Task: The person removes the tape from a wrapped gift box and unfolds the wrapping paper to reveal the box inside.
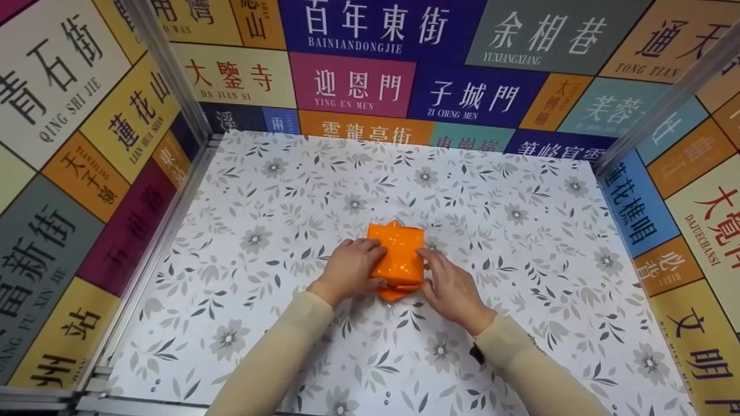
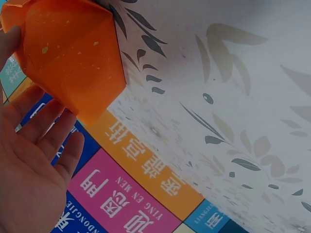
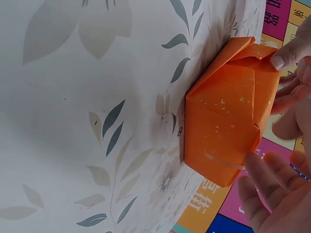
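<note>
A folded orange paper box (image 1: 398,254) with gold flecks stands on the patterned tabletop, pointed flaps showing at its far and near ends. At its left side, my left hand (image 1: 350,268) touches it with loosely bent fingertips near the upper edge and the thumb by the near corner. My right hand (image 1: 457,289) is at the opposite side, its fingertips against or very close to the paper. In the left wrist view, relaxed, spread fingers (image 2: 58,126) meet the box's lower edge. The right wrist view shows creased side folds and an overlapping flap on the box (image 3: 223,109).
The tabletop (image 1: 277,202) has a white covering with grey leaves and flowers. Panels with coloured street-name blocks (image 1: 352,84) enclose the back and both sides. Metal posts (image 1: 173,69) stand at the corners. A dark band (image 1: 477,353) shows at the right wrist.
</note>
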Motion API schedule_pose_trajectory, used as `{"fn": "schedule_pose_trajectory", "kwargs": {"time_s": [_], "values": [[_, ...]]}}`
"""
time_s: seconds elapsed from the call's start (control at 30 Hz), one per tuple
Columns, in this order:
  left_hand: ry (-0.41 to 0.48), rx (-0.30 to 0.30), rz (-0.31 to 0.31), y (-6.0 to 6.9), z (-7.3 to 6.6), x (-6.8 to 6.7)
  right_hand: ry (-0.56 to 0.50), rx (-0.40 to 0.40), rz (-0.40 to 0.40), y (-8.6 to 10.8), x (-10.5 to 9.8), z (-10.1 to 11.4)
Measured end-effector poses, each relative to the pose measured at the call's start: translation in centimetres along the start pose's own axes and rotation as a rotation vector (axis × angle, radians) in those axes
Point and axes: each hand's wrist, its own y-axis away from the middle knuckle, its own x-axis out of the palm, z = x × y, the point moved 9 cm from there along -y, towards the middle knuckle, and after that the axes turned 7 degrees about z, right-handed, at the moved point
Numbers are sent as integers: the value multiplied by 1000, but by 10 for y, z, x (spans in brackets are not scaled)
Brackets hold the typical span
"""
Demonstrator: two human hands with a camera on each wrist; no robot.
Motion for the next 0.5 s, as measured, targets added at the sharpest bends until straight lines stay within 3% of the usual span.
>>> {"fn": "schedule_pose_trajectory", "kwargs": {"time_s": [0.23,0.4,0.5], "values": [[16,13,-9,2,2,0,-88,53,-33,1,0,-7],[67,18,-21,4,5,1,-34,115,-141,3,-8,-12],[101,12,-17,5,8,2,-11,146,-137,3,-7,-14]]}}
